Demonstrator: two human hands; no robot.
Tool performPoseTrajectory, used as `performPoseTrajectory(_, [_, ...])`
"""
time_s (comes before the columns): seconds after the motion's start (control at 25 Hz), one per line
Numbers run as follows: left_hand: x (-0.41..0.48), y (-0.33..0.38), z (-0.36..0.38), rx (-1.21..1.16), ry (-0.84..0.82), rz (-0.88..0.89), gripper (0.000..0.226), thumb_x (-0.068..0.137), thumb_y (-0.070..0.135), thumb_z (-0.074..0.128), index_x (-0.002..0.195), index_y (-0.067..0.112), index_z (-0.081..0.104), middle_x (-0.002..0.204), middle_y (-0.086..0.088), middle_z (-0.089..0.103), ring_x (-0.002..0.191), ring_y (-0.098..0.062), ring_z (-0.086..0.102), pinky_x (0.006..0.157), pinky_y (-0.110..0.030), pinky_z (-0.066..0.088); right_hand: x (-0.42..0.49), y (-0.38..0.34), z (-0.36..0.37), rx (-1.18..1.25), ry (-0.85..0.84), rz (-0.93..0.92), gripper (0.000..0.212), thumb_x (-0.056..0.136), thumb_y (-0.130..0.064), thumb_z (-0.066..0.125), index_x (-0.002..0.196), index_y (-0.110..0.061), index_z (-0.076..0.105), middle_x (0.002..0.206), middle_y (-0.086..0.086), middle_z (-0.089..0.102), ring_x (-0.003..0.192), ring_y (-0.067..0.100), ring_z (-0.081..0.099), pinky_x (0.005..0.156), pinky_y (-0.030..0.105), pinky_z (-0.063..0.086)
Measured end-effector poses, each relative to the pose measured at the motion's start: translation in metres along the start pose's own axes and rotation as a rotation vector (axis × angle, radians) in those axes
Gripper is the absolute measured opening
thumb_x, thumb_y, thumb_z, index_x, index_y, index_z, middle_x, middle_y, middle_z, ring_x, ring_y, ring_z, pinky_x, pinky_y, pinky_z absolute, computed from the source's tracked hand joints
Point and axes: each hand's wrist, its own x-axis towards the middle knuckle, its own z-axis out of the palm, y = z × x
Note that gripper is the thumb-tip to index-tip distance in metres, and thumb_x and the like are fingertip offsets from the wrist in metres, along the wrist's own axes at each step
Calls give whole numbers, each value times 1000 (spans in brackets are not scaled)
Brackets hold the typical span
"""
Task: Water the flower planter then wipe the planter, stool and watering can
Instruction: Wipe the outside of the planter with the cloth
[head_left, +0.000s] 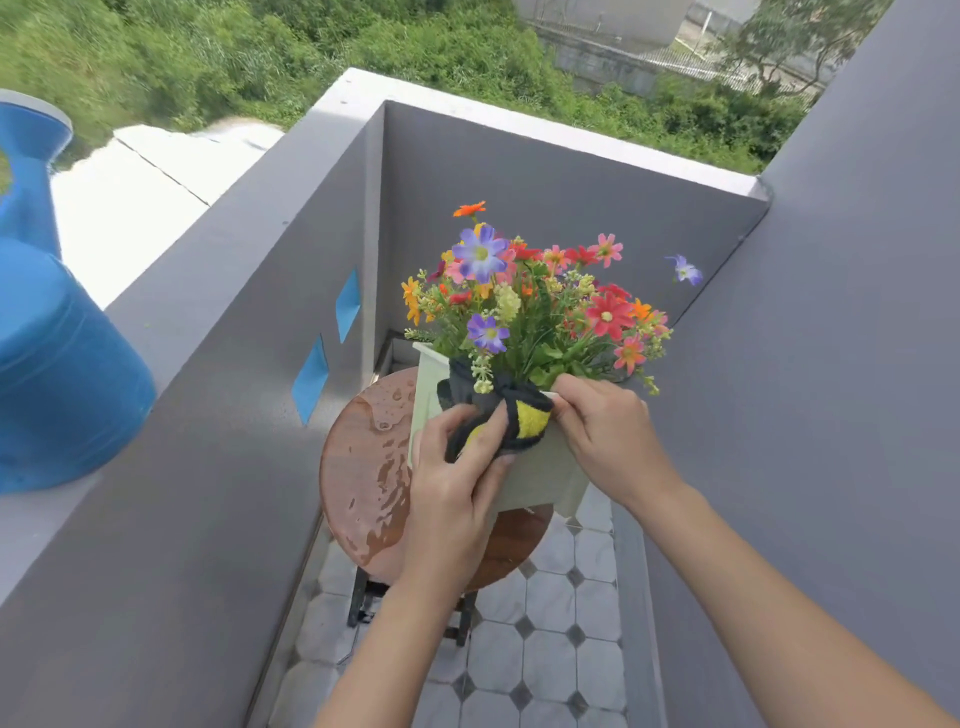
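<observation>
Left hand (457, 462) curled round a black and yellow cloth (506, 418), pressing it on the near rim of the pale planter (540, 467). Right hand (605, 431) pinching that same rim just beside the cloth, fingers closed on the edge. Big blue watering can (57, 364) up on the grey ledge (218, 270) at left, cut off by the frame. Round brown stool (366, 467) under the planter, wet and puddled, legs mostly hidden. Flowers (530, 301) covering the planter's far side.
</observation>
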Motion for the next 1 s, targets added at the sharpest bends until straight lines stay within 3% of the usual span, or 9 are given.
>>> performPoseTrajectory(0.16, [-55, -25, -8, -45, -101, 3, 28, 98, 44, 35, 125, 45, 43, 118, 4, 43, 108, -12, 48, 90, -26, 43, 0, 5, -1, 17, 13, 43, 52, 89, -64, 19, 62, -21, 33, 50, -9, 28, 53, 20, 38, 48, 18, 20])
performPoseTrajectory(0.24, [-53, -21, -5, -32, -69, 12, 31, 99, 43, 34, 128, 41, 44, 118, 3, 44, 108, -12, 46, 94, -20, 39, -1, 5, -1, 22, 5, 26, 52, 89, -63, 19, 62, -21, 33, 50, -8, 28, 52, 20, 39, 48, 18, 19])
performPoseTrajectory(0.36, [-5, -10, 2, 6, 76, -46, 38, 99, 35, 37, 132, 22, 50, 121, 6, 52, 109, -6, 41, 98, -10, 29, -4, 0, 0, 3, -15, -9, 55, 90, -63, 18, 64, -19, 38, 54, -8, 32, 54, 19, 39, 51, 14, 20])
performPoseTrajectory(0.48, [24, -27, 6, 64, 135, -304, 40, 98, 19, 42, 136, 13, 50, 120, 3, 59, 103, -11, 44, 87, -18, 31, -10, -2, 2, 14, 2, 0, 61, 90, -65, 17, 63, -15, 41, 54, -9, 32, 55, 18, 37, 49, 20, 19])
performPoseTrajectory(0.56, [18, -46, 3, 128, 114, -577, 40, 99, 20, 40, 138, 14, 48, 126, -11, 62, 110, -27, 51, 87, -28, 31, -14, -2, 6, 5, 22, 3, 62, 89, -65, 17, 63, -14, 42, 53, -11, 29, 55, 17, 36, 51, 27, 18])
performPoseTrajectory(0.64, [-3, -51, -1, 169, 79, -724, 39, 99, 25, 40, 135, 16, 52, 118, -16, 65, 107, -34, 55, 83, -33, 34, -13, -3, 8, 1, 31, 5, 59, 89, -65, 17, 63, -18, 40, 53, -11, 27, 56, 17, 36, 49, 25, 20])
performPoseTrajectory(0.8, [-27, -14, -8, 5, 19, -660, 37, 98, 31, 40, 130, 22, 58, 111, -7, 67, 105, -27, 55, 82, -33, 38, -6, -4, 9, 38, 35, 12, 51, 90, -64, 18, 64, -23, 34, 53, -9, 28, 55, 17, 35, 52, 10, 21])
performPoseTrajectory(0.92, [-1, 8, -14, -64, 74, -588, 38, 98, 28, 43, 134, 21, 54, 114, -11, 63, 113, -27, 52, 84, -24, 31, -9, -6, 10, 30, 14, 6, 59, 90, -65, 17, 63, -17, 40, 54, -9, 31, 56, 16, 36, 52, 12, 17])
performPoseTrajectory(1.0, [22, 5, -19, 12, 111, -580, 39, 99, 28, 38, 134, 16, 53, 119, -13, 62, 113, -30, 51, 83, -25, 30, -14, -8, 13, 21, 7, -16, 64, 89, -65, 17, 65, -14, 45, 56, -10, 34, 59, 13, 35, 51, 18, 16])
